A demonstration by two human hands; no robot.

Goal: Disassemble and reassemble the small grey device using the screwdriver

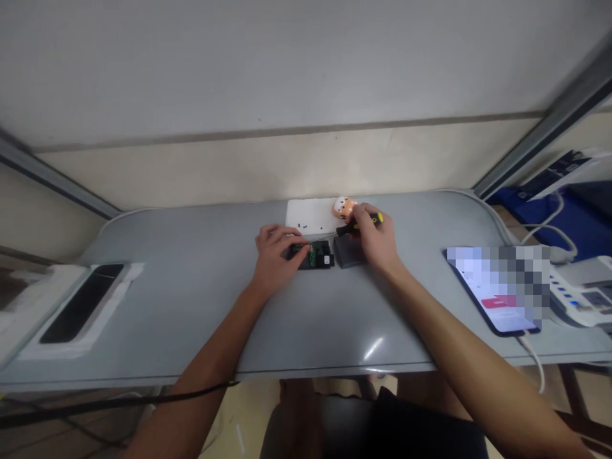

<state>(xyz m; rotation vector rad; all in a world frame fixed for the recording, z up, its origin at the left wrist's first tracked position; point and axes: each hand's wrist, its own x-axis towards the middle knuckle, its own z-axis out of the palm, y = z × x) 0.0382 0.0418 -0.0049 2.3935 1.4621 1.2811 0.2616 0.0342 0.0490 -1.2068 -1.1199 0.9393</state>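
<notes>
the grey counter (191,299) runs the full width of the view, its far edge against a pale wall. at its right end lies a phone (497,293) with its screen lit, a white cable leaving its near corner; past it, off the counter's right edge, sit a white device (583,299) and a blue box (574,217). at the left end a dark phone (81,303) lies screen-up on white wrapping, well apart from the hands.

in the middle, near the far edge, a white sheet (308,213) carries a few tiny dark specks that look like screws, too small to tell for sure. a small orange and white figure (344,206) stands at the sheet's right corner, just beside the right hand.

the small black device (318,256) with a green circuit board showing lies just nearer than the sheet, between the two hands. a grey flat piece (348,254) lies touching or just beside it on the right, partly under the right hand.

the left hand (275,252) rests on the left end of the black device, fingers curled down on it and steadying it. the right hand (375,239) has its grip closed around a screwdriver (358,223) with a black and yellow handle, held over the grey piece; its tip is hidden or too small to make out.
</notes>
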